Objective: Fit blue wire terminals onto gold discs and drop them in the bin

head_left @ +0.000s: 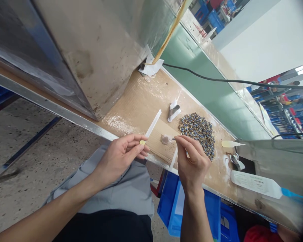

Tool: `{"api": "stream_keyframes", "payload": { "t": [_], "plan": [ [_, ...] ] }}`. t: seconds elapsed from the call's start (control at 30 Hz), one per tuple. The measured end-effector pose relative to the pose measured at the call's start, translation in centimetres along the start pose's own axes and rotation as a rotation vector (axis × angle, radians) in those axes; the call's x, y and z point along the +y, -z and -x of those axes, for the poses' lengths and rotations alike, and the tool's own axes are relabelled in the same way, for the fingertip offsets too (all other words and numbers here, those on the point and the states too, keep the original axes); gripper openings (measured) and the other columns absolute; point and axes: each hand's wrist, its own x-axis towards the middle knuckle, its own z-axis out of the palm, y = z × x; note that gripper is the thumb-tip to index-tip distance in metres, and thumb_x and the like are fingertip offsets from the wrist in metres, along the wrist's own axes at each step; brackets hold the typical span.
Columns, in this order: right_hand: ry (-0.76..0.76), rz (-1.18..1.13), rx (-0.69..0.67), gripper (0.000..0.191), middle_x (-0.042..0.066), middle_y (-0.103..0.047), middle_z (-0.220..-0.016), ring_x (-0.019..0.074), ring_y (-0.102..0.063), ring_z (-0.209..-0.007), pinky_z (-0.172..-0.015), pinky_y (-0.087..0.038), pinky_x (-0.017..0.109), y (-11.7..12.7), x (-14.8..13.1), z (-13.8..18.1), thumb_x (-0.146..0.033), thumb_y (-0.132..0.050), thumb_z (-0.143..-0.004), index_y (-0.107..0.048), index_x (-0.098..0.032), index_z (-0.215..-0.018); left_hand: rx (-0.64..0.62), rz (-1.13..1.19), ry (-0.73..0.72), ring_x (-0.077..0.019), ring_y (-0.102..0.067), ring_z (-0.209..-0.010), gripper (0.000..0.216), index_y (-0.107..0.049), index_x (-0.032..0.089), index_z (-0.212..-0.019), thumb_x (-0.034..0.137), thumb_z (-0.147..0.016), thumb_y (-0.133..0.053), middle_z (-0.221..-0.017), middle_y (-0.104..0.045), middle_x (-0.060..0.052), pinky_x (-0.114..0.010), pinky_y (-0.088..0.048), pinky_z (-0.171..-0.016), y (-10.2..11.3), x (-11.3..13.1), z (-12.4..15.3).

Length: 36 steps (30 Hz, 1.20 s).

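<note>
My left hand (123, 153) is closed at the bench's front edge. It pinches a small round yellow piece (142, 143) between thumb and fingers. My right hand (193, 158) is closed in a pinch over the bench, with a tiny dark tip showing at its fingertips; the thing itself is too small to name. Just left of those fingertips lies a small round clear dish (164, 139) with something brownish in it. Behind my right hand spreads a pile of small blue and brass-coloured parts (198, 132). A strip of white tape (153, 122) runs along the cardboard beyond my left hand.
A black piece on white paper (174, 110) lies farther back. At right are a small yellowish bottle (229, 144) and a larger white bottle (256, 183) with a blue nozzle. A metal box (98, 50) stands at left. Below the bench sits a blue bin (168, 205).
</note>
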Motion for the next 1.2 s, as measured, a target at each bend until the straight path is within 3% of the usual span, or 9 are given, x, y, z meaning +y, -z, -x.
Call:
{"api": "stream_keyframes", "payload": {
  "t": [0.2,0.8,0.9,1.03,1.2],
  "plan": [
    [-0.035,0.021,0.066,0.021,0.003,-0.085,-0.114,0.0203,-0.081,-0.105,-0.098,-0.064,0.036,-0.2,0.5,-0.2,-0.014,-0.07,-0.109,-0.086,-0.027,-0.111,0.0,0.008,-0.006,-0.0217,-0.085,-0.1,0.032,-0.075,0.023,-0.138,0.041,-0.112,-0.073,-0.108,-0.088,-0.004,-0.034,-0.073,-0.09,0.0,-0.1,0.0],
    [-0.055,0.04,0.047,0.021,0.004,-0.086,-0.113,0.0215,-0.082,-0.105,-0.096,-0.066,0.038,-0.6,1.3,-0.3,-0.018,-0.069,-0.11,-0.087,-0.027,-0.11,0.004,-0.032,0.004,-0.0232,-0.085,-0.101,0.033,-0.075,0.021,-0.137,0.042,-0.111,-0.072,-0.11,-0.088,-0.006,-0.036,-0.073,-0.091,-0.1,0.4,0.0],
    [-0.073,0.079,0.117,0.019,0.004,-0.086,-0.113,0.0218,-0.082,-0.103,-0.096,-0.066,0.04,-0.2,1.5,-0.2,-0.018,-0.071,-0.109,-0.088,-0.027,-0.111,-0.003,-0.015,0.009,-0.0233,-0.086,-0.102,0.034,-0.074,0.021,-0.138,0.042,-0.111,-0.074,-0.112,-0.088,-0.006,-0.038,-0.073,-0.095,-0.1,0.4,0.2],
    [-0.134,-0.022,0.2,0.018,0.004,-0.086,-0.112,0.0228,-0.083,-0.103,-0.097,-0.066,0.042,1.2,-0.4,0.4,-0.015,-0.077,-0.105,-0.088,-0.028,-0.113,-0.01,-0.018,0.035,-0.0254,-0.086,-0.108,0.032,-0.076,0.023,-0.136,0.041,-0.109,-0.075,-0.115,-0.089,-0.007,-0.039,-0.074,-0.097,-0.8,0.6,0.9],
    [-0.121,-0.234,0.061,0.027,0.002,-0.085,-0.113,0.0221,-0.083,-0.103,-0.093,-0.069,0.037,2.4,-4.4,1.9,-0.007,-0.077,-0.102,-0.086,-0.03,-0.114,-0.07,-0.068,0.072,-0.0258,-0.087,-0.114,0.031,-0.08,0.03,-0.137,0.041,-0.109,-0.074,-0.124,-0.089,-0.005,-0.038,-0.072,-0.101,-2.4,1.6,2.1]
  ]
}}
